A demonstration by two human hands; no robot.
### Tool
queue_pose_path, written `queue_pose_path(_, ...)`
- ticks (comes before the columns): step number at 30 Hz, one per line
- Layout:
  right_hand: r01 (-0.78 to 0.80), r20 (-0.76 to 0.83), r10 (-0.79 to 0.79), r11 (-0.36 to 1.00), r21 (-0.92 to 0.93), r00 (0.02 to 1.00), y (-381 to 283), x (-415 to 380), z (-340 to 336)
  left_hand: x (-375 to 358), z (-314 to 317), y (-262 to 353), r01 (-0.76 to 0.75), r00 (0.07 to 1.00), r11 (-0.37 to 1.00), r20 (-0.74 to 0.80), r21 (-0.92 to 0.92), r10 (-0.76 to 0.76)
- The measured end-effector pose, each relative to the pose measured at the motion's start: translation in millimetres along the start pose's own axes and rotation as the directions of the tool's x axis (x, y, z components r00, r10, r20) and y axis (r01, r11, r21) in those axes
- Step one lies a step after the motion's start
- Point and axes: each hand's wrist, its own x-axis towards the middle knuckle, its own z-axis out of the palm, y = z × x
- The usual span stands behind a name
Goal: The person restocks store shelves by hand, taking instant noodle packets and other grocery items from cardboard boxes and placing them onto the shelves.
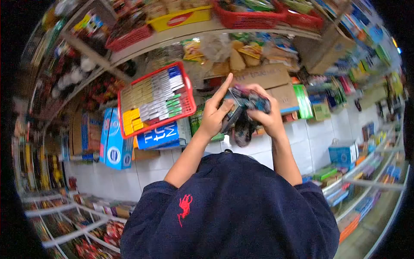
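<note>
Dark items in shiny packaging (241,125), blurred by motion, are held between my two hands in front of my chest. My left hand (217,110) is at their left side, its index finger pointing up and its thumb lying across a flat, dark piece. On the right, my right hand (267,112) has its fingers curled round the upper right part of the bundle. What exactly the items are cannot be made out. Left of my hands, a red basket (188,93) holds rows of small yellow, white, green and blue boxes.
Blue and white cartons (115,142) stand below the basket. Behind my hands is a brown cardboard box (280,80). Red baskets (250,18) and a yellow tray (181,18) line the shelf above. Glass-fronted shelves (371,183) flank the white tiled floor (302,149).
</note>
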Motion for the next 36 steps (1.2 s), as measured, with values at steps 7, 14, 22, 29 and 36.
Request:
queue_pose_path(7,-0.504,0.042,0.648,0.548,0.668,0.760,67.3,-6.0,51.6,-27.7,-40.1,-14.3,-0.131,0.924,0.882,-0.379,-0.452,-0.057)
queue_pose_path(14,-0.676,0.471,0.698,0.025,0.737,0.539,81.2,11.5,99.5,-73.6,-154.8,-46.6,0.018,0.757,0.993,-0.651,0.116,0.062)
queue_pose_path(22,-0.749,0.396,0.763,0.170,0.640,0.511,128.0,24.9,69.1,-120.6,-273.9,-91.4,0.484,0.794,0.794,-0.566,0.368,-0.222)
queue_pose_path(29,-0.762,0.360,0.756,0.271,0.588,0.547,146.1,26.3,65.9,-123.3,-324.5,-121.4,0.523,0.839,0.780,-0.373,0.345,-0.397)
queue_pose_path(36,-0.729,0.325,0.756,0.279,0.626,0.569,136.9,37.5,85.4,-120.5,-312.2,-142.9,0.352,0.935,0.637,-0.223,0.686,-0.278)
